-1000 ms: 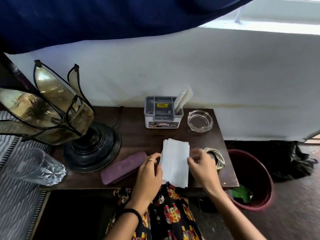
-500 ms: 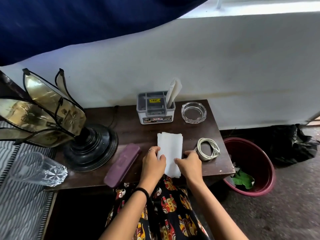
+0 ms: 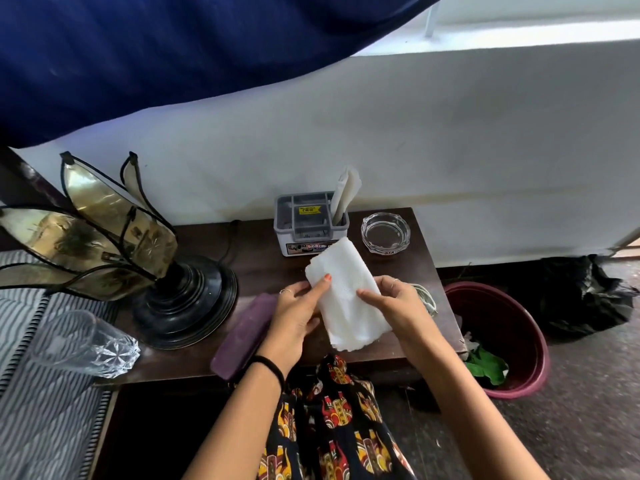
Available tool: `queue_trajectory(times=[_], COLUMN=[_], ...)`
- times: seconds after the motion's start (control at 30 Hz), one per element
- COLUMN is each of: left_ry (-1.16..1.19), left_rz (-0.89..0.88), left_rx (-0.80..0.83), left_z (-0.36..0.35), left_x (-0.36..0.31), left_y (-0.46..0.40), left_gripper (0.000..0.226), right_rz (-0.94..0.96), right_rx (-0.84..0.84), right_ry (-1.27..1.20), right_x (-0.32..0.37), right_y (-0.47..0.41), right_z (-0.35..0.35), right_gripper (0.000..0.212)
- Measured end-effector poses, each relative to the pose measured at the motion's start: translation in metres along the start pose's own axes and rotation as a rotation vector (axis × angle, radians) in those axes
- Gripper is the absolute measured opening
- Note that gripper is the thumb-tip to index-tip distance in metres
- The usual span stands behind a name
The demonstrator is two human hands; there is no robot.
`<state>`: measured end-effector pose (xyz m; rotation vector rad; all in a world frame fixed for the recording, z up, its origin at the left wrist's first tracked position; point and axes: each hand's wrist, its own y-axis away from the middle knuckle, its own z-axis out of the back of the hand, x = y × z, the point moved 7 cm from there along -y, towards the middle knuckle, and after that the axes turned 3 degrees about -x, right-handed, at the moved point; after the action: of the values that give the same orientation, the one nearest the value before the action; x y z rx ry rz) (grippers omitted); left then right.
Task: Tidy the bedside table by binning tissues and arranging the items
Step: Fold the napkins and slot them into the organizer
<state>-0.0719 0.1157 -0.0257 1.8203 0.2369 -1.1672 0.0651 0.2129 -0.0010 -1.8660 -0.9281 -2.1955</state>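
Two hands, one folded tissue (image 3: 346,299): left hand (image 3: 298,317) and right hand (image 3: 394,306) each grip a long edge, holding it above the desk (image 3: 398,351). Beyond: one organizer (image 3: 308,225), one ashtray (image 3: 385,233), one bin (image 3: 519,341).

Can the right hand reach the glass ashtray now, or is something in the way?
Probably not yet: the right hand grips the folded tissue with the left hand. The path to the ashtray looks free.

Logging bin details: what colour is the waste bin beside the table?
Maroon waste bin, seen in the head view.
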Motion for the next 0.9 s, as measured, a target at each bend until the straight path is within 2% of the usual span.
queue_trajectory(times=[0.07,0.17,0.3,0.37,0.47,0.57,0.77,0.9], left_ry=[0.105,0.161,0.226,0.270,0.302,0.238,0.031,0.052], left_rz=[0.055,0.027,-0.058,-0.080,-0.091,-0.102,-0.144,-0.201], left_rx=[0.113,0.177,0.143,0.100,0.053,0.051,0.167,0.193], left_z=[-0.005,-0.006,0.000,0.004,0.009,0.017,0.030,0.034], left_x=[-0.006,-0.017,-0.034,-0.036,-0.037,-0.039,-0.049,-0.061], left_y=[0.008,0.021,0.038,0.045,0.057,0.069,0.093,0.107], left_gripper=[0.032,0.028,0.027,0.030,0.031,0.030,0.037,0.031], right_rz=[-0.012,-0.056,-0.086,-0.122,-0.145,-0.060,0.097,0.163], right_rx=[0.088,0.201,0.231,0.236,0.227,0.165,0.115,0.240], right_ry=[-0.028,-0.009,-0.071,-0.197,-0.368,-0.356,-0.223,-0.214], right_x=[0.010,0.017,0.017,0.013,0.013,0.024,0.051,0.070], right_y=[0.006,0.015,0.028,0.036,0.050,0.058,0.069,0.077], right_z=[0.002,0.007,0.016,0.016,0.012,0.016,0.027,0.025], right_gripper=[0.012,0.018,0.027,0.032,0.027,0.025,0.022,0.019])
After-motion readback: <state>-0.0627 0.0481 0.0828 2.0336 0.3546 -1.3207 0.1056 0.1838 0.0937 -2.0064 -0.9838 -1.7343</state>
